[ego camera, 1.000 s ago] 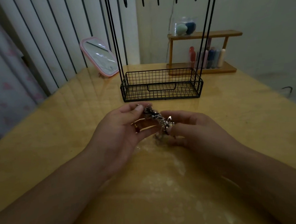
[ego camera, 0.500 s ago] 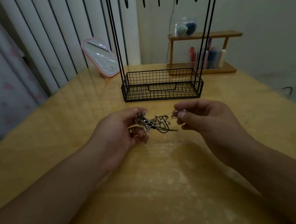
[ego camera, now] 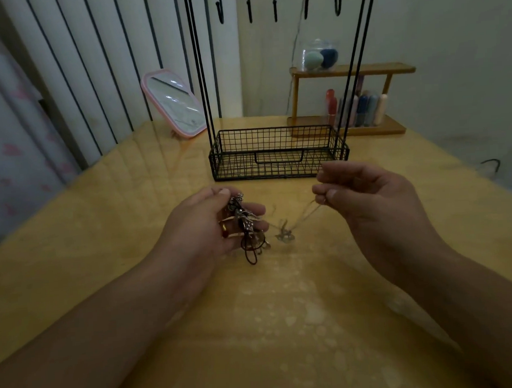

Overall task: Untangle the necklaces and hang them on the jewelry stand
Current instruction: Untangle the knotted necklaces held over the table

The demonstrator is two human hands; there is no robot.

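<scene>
- Tabletop of glossy yellow wood (ego camera: 107,233) is giving plenty of open room on every side of the hands; its far right edge lies well apart from them.
- The black wire jewelry stand with a mesh basket base (ego camera: 279,153) is standing just beyond both hands, its hooks (ego camera: 274,6) hanging bare overhead.
- The left hand (ego camera: 203,227) is gripping the tangled clump of dark cord and silver necklaces (ego camera: 248,227), fingers curled round it.
- The right hand (ego camera: 365,193) is pinching a thin pale chain (ego camera: 305,216), thumb and fingertip together; drawing it out slowly and level looks wisest, its small silver pendant (ego camera: 285,234) dangling near the clump.
</scene>
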